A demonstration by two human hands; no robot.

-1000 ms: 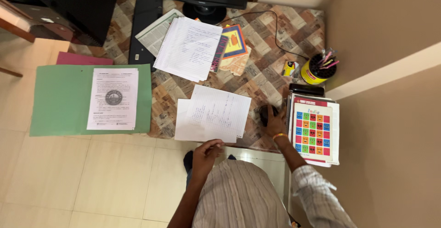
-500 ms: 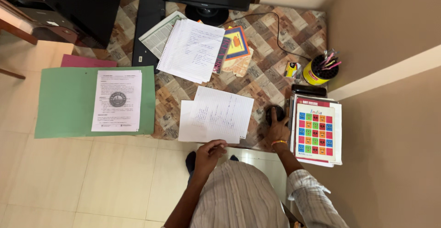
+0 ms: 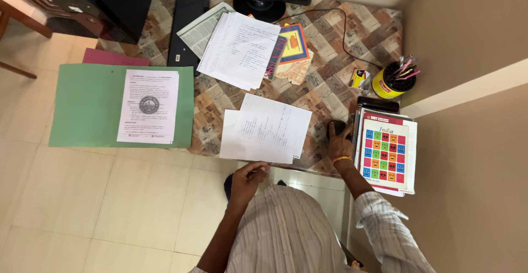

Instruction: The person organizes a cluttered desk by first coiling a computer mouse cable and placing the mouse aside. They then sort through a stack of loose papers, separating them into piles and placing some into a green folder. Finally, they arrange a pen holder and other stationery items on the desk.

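Observation:
My left hand (image 3: 248, 177) pinches the near edge of the loose lined sheets (image 3: 267, 129) that lie at the front of the patterned desk (image 3: 324, 86). My right hand (image 3: 341, 145) rests over a small black object (image 3: 335, 127), likely a computer mouse, just left of a stack of books (image 3: 387, 151) with a colourful squared cover. Its fingers curl over the object. An orange band circles that wrist.
A green folder (image 3: 82, 108) with a printed page (image 3: 148, 106) overhangs the desk's left edge. Behind it lie a pink folder (image 3: 113, 58), a black keyboard (image 3: 187, 25), a thick pile of lined paper (image 3: 239, 50), colourful booklets (image 3: 294, 44), a monitor stand (image 3: 263, 6) and a yellow pen holder (image 3: 391, 80).
The view has shifted, so everything sits a little further right and down in frame. My right hand has slid slightly forward on the black object. My left hand stays at the paper's edge.

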